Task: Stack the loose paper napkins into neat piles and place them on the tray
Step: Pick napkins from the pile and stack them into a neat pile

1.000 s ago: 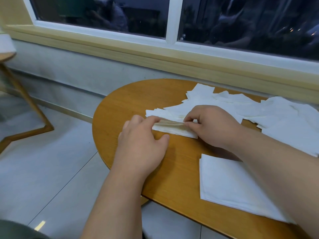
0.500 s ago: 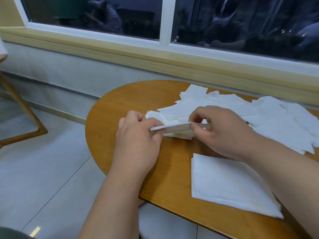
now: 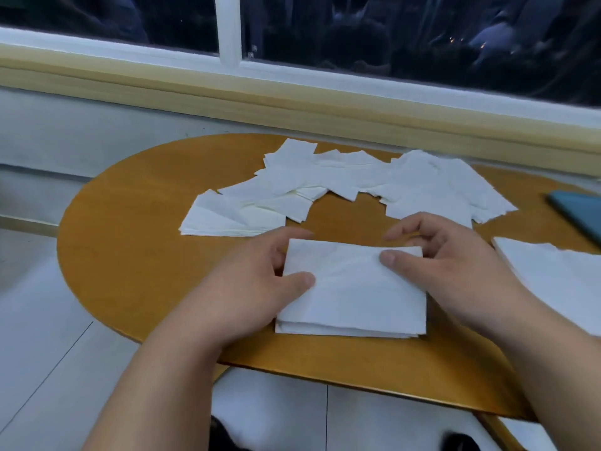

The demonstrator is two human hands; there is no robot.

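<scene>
Small stack (image 3: 354,288) lies flat on desk (image 3: 130,249), near front edge. Left hand (image 3: 247,288) pinches its left side, thumb on top. Right hand (image 3: 455,268) grips the far right corner, thumb on top, fingers curled. Loose napkins (image 3: 325,180) are scattered behind. Another pile (image 3: 553,271) sits to the right.

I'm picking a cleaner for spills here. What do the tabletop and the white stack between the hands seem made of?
The tabletop looks like wood or veneer, amber with a satin sheen and faint grain; laminate is possible. The white stack looks like thin matte paper napkins: soft creases on top, layered edges along its near side.
</scene>
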